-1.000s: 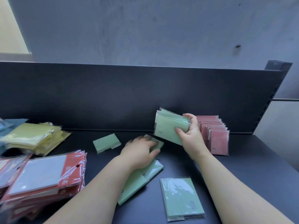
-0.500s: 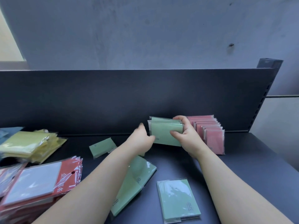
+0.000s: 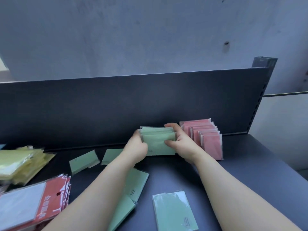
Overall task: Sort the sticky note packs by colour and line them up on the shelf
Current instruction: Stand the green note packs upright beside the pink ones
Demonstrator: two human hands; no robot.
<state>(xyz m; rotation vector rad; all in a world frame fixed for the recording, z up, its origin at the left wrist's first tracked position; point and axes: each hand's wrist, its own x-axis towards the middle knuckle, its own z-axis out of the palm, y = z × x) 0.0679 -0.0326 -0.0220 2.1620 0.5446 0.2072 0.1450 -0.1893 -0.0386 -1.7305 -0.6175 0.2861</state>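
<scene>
A bundle of several green sticky note packs (image 3: 157,141) stands upright on the dark shelf (image 3: 250,172) against the back panel. My left hand (image 3: 136,147) grips its left end and my right hand (image 3: 180,144) grips its right end, thumb on the front pack. Just right of the bundle stands a row of pink packs (image 3: 208,139), upright and overlapping. More green packs lie flat: two small ones (image 3: 83,161) left of my left arm, two (image 3: 133,194) partly under my left forearm, and one (image 3: 174,211) near the front between my arms.
A loose heap of yellow packs (image 3: 21,162) lies at the left. In front of it sits a pile of red-carded packs with pale pads (image 3: 30,207). The shelf's back panel (image 3: 116,110) runs across; its upright post (image 3: 261,84) is at the right.
My left hand left the flat green packs and came up to the bundle's left end. Both hands brought the green bundle down until it stood on the shelf beside the pink row.
</scene>
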